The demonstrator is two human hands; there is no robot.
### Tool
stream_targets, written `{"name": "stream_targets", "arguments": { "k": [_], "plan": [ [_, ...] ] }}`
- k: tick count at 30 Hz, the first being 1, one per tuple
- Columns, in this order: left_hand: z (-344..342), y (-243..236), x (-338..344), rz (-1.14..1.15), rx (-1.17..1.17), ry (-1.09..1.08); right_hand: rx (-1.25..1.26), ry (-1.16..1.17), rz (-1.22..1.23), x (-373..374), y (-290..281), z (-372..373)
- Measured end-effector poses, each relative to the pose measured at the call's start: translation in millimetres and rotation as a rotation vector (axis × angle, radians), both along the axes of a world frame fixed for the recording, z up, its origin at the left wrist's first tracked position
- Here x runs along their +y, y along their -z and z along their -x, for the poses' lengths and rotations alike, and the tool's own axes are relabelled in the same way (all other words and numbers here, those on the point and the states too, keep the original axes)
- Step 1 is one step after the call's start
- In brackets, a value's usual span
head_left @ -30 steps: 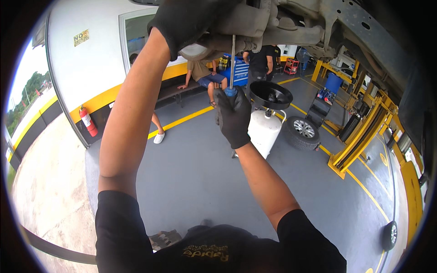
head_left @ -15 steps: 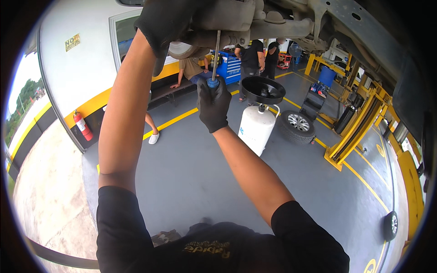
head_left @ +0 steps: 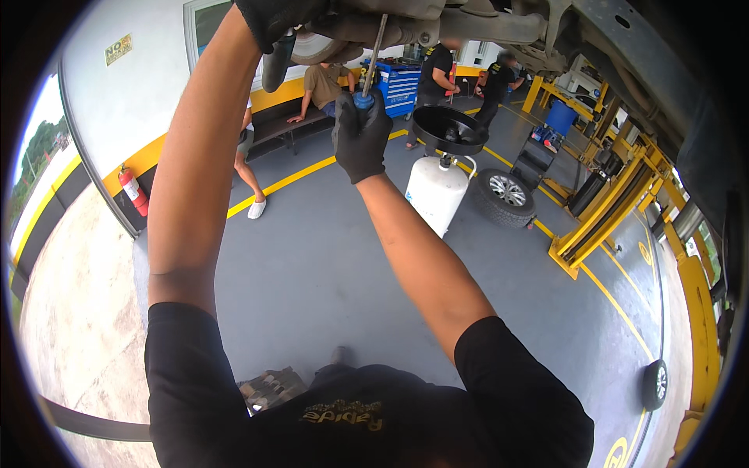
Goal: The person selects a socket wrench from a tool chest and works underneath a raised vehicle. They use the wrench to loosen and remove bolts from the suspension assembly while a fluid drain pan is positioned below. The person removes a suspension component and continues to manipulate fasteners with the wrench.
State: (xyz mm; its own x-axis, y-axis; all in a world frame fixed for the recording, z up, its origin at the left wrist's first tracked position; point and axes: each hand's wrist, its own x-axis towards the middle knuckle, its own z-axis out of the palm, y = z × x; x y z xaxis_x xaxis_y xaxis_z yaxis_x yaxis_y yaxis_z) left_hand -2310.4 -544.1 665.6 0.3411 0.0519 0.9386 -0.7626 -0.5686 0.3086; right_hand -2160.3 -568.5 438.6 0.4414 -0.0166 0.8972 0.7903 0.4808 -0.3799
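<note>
Both my hands wear black gloves and are raised under a lifted vehicle. My right hand (head_left: pixel 363 136) is closed round the blue handle of a long screwdriver (head_left: pixel 377 54). Its metal shaft points up, and its tip meets or passes behind the dark underbody parts (head_left: pixel 382 30); which one I cannot tell. Higher and to the left, my left hand (head_left: pixel 277 19) is closed, partly cut off by the top edge. A dark rounded tool handle (head_left: pixel 276 66) sticks out below it; the tool's other end is hidden. Beside that handle is a round brake disc (head_left: pixel 314 48).
A white drain tank (head_left: pixel 437 191) with a black funnel pan (head_left: pixel 449 129) stands ahead, beside a wheel (head_left: pixel 505 196). Yellow lift posts (head_left: pixel 601 214) rise at right. Several people are near a bench (head_left: pixel 273 140) and blue tool cabinet (head_left: pixel 399 87). A fire extinguisher (head_left: pixel 133 191) is at left.
My view has tilted slightly downward, so both hands sit higher in the picture. My right hand keeps its hold on the screwdriver, whose shaft now leans a little more to the right.
</note>
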Motion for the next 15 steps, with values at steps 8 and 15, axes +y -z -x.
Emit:
{"name": "stream_targets", "arguments": {
  "k": [8, 15],
  "plan": [
    [-0.7, 2.5, 1.1, 0.068, 0.044, 0.009, 0.087, 0.119, 0.253, -31.2, -16.0, 20.1],
    [5.7, -5.3, 12.8, -0.023, 0.134, -0.130, 0.257, -0.444, 0.175, -51.7, -71.0, 52.8]
  ]
}}
